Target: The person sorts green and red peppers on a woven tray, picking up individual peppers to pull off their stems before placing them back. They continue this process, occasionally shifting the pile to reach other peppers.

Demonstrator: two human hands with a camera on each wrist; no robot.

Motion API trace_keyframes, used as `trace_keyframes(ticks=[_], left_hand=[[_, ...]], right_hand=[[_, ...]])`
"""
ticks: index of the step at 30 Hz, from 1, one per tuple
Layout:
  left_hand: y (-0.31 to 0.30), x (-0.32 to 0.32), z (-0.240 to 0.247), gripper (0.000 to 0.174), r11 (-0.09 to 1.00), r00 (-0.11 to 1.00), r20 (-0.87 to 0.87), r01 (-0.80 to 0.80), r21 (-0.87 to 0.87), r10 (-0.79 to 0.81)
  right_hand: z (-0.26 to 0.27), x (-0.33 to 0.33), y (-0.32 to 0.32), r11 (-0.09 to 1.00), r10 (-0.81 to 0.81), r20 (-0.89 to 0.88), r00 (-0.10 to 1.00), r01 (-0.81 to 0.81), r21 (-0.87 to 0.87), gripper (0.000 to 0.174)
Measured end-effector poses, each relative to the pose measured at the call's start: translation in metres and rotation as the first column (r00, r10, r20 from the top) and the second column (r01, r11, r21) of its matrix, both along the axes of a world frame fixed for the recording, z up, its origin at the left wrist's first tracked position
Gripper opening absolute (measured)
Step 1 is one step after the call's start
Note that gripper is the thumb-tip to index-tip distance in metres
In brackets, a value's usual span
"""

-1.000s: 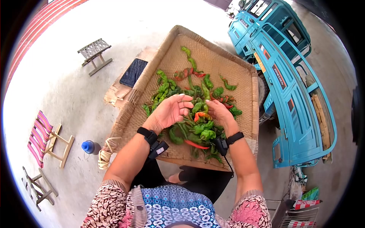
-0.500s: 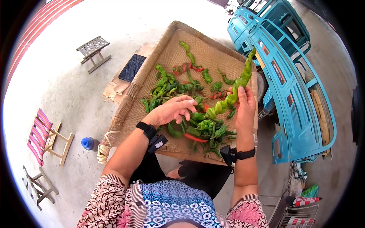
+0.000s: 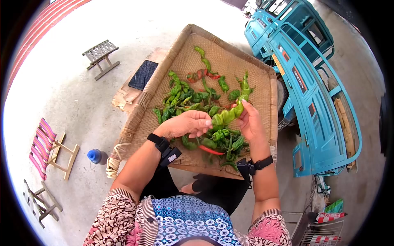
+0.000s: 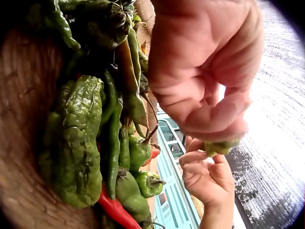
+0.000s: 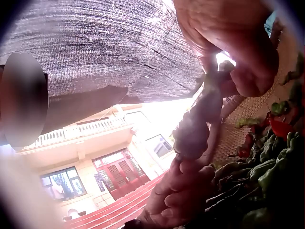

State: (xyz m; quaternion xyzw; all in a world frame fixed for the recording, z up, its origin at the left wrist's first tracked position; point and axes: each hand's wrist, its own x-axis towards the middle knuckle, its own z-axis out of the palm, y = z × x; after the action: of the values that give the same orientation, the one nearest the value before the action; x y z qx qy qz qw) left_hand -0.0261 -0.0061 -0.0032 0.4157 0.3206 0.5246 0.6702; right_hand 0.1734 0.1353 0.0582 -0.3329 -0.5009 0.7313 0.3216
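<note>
Pinching one end of the light-green twisted pepper [image 3: 228, 117]: left hand [image 3: 188, 123], thumb against fingers.

And the right hand [image 3: 252, 123]?

Same pepper, further along. Thumb and fingertips pinch it. Pepper spans the gap between the hands, held over the heap of peppers [image 3: 201, 141].

Full length visible?

Can't tell. More green shows past the right hand's fingertips, could be the same pepper or another one behind.

What's under it?

Woven tray [image 3: 230, 53], raised rim. Heap is mostly green, some red mixed in. One red pepper [image 3: 211, 150] lies at the near side of the heap. Twisted green pepper [image 3: 202, 56] lies toward the far corner.

Wrists?

Black camera on each: left camera [image 3: 169, 155], right camera [image 3: 246, 167]. Patterned sleeves, dark trousers by the tray's near edge.

Surroundings?

Turquoise cargo vehicle [image 3: 308, 106] to the person's right, lettering reads ZONGSHEN. On the left: striped folding stool [image 3: 43, 147], blue-capped bottle [image 3: 95, 156] standing near the tray, grey folding stool [image 3: 100, 51] farther out. Dark flat object [image 3: 143, 75] on cardboard [image 3: 126, 97] beside the tray, can't identify it.

Cord?

Pale coil [image 3: 112, 166] at the tray's left corner. Right wrist view also catches red double doors [image 5: 121, 174] above red steps [image 5: 114, 210].
</note>
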Motion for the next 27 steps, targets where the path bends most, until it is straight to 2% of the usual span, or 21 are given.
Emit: trace_keyframes(ticks=[1, 2, 4, 6, 7, 9, 10, 11, 13, 16, 19, 22, 25, 26, 27], left_hand=[[0.002, -0.001, -0.001, 0.020, 0.998, 0.990, 0.134, -0.057, 0.024, 0.053], [0.004, -0.004, -0.001, 0.022, 0.992, 0.959, 0.266, -0.117, 0.038, 0.102], [0.008, -0.007, -0.003, 0.026, 0.963, 0.856, 0.462, -0.270, 0.015, 0.233], [0.011, -0.016, -0.012, 0.024, 0.954, 0.756, 0.608, -0.299, -0.011, 0.244], [0.014, -0.020, -0.017, 0.024, 0.949, 0.698, 0.672, -0.313, -0.024, 0.247], [0.017, -0.023, -0.024, 0.022, 0.947, 0.659, 0.713, -0.320, -0.021, 0.239], [0.018, -0.024, -0.027, 0.022, 0.947, 0.649, 0.724, -0.321, -0.018, 0.234], [0.018, -0.024, -0.028, 0.022, 0.947, 0.639, 0.734, -0.322, -0.015, 0.229], [0.017, -0.022, -0.024, 0.023, 0.945, 0.608, 0.753, -0.324, -0.056, 0.253], [0.016, -0.023, -0.024, 0.023, 0.952, 0.606, 0.757, -0.299, -0.067, 0.244], [0.017, -0.022, -0.026, 0.025, 0.958, 0.627, 0.744, -0.282, -0.059, 0.230], [0.016, -0.023, -0.024, 0.026, 0.960, 0.648, 0.726, -0.274, -0.060, 0.231], [0.018, -0.021, -0.025, 0.026, 0.965, 0.668, 0.712, -0.259, -0.049, 0.216], [0.018, -0.018, -0.026, 0.026, 0.968, 0.678, 0.706, -0.249, -0.043, 0.206], [0.017, -0.016, -0.026, 0.026, 0.970, 0.671, 0.712, -0.236, -0.057, 0.205]], right_hand=[[0.001, 0.000, 0.007, 0.999, -0.005, -0.003, 1.000, 0.005, -0.044, 0.015], [-0.008, 0.003, 0.028, 0.994, 0.048, -0.109, 0.993, -0.058, -0.089, 0.015], [-0.011, -0.003, 0.052, 0.992, -0.097, -0.259, 0.961, 0.071, -0.107, 0.015], [0.000, -0.015, 0.058, 0.979, -0.186, -0.361, 0.914, 0.142, -0.146, 0.022], [-0.003, -0.018, 0.062, 0.992, -0.108, -0.247, 0.963, 0.090, -0.083, 0.024], [-0.015, -0.025, 0.075, 0.999, 0.038, 0.000, 0.999, -0.038, 0.025, 0.030], [-0.022, -0.034, 0.075, 0.979, 0.095, 0.251, 0.963, -0.136, 0.152, 0.039], [-0.036, -0.042, 0.082, 0.930, 0.105, 0.425, 0.899, -0.240, 0.278, 0.041], [-0.065, -0.057, 0.094, 0.758, 0.025, 0.723, 0.691, -0.485, 0.437, 0.044], [-0.083, -0.072, 0.095, 0.687, -0.170, 0.786, 0.595, -0.500, 0.527, 0.039], [-0.083, -0.074, 0.095, 0.665, -0.189, 0.813, 0.551, -0.538, 0.519, 0.028], [-0.068, -0.064, 0.080, 0.629, -0.318, 0.665, 0.676, -0.374, 0.681, 0.017], [-0.067, -0.052, 0.085, 0.521, -0.323, 0.554, 0.767, -0.345, 0.781, 0.019], [-0.066, -0.049, 0.084, 0.552, -0.329, 0.637, 0.697, -0.405, 0.729, 0.024], [-0.064, -0.048, 0.077, 0.589, -0.261, 0.690, 0.675, -0.456, 0.668, 0.027]])
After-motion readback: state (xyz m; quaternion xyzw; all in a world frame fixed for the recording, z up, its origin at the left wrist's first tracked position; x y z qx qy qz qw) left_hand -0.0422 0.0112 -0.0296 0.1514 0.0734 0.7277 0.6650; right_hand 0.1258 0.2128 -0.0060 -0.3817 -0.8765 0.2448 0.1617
